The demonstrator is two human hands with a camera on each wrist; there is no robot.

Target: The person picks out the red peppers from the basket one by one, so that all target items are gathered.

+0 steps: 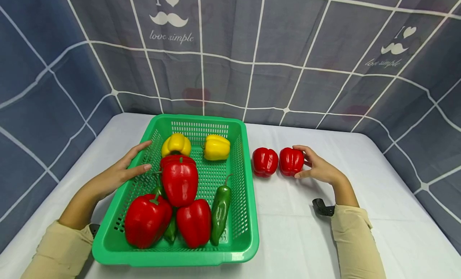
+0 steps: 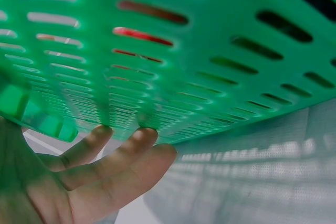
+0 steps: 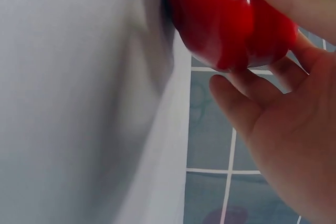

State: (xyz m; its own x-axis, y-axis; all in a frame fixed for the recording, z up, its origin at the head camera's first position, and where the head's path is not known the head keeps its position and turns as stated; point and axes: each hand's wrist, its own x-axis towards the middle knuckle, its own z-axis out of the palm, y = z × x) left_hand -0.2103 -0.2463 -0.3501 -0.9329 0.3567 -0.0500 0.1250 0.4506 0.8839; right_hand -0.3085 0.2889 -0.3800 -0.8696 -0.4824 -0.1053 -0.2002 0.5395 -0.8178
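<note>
My right hand [image 1: 321, 168] holds a red bell pepper [image 1: 291, 161] on the white table, thumb on its near side and a finger on its far side. The right wrist view shows the same red bell pepper [image 3: 231, 22], glossy and lobed, between thumb and fingers. Just left of it sits another red bell pepper [image 1: 265, 162]. My left hand [image 1: 120, 171] is at the left rim of a green plastic basket [image 1: 253, 215], its thumb reaching over the rim. From the left wrist, its fingers [image 2: 126, 182] look fairly straight against the slotted outer wall.
Inside the basket lie several red bell peppers [image 1: 180, 183], two yellow bell peppers [image 1: 217, 147] and a long green chili pepper [image 1: 220, 213]; more green shows beneath the red ones. A grey checked curtain [image 1: 230, 83] borders the white tabletop [image 1: 288, 235].
</note>
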